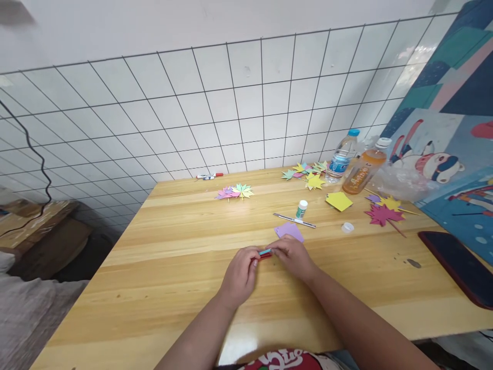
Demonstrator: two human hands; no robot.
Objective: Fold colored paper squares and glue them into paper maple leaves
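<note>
Close together over the wooden table, my left hand (241,271) and my right hand (293,258) grip the two ends of a small slim piece (265,254), light blue on top and dark red below. Its exact kind I cannot make out, as fingers cover both ends. Both hands are closed, fingertips pinched on it. Just beyond my right hand lies a purple paper piece (289,231). Behind that paper are a thin ruler-like strip (295,221) and an upright glue stick (302,209) with a white top.
Paper leaves (234,192) lie mid-table, and more leaves (308,172) sit near the wall. Markers (210,176) rest at the back edge. To the right are a water bottle (342,156), an orange drink bottle (364,169), yellow paper (339,201), a clear cap (347,227), a dark red leaf (384,215) and a phone (458,264).
</note>
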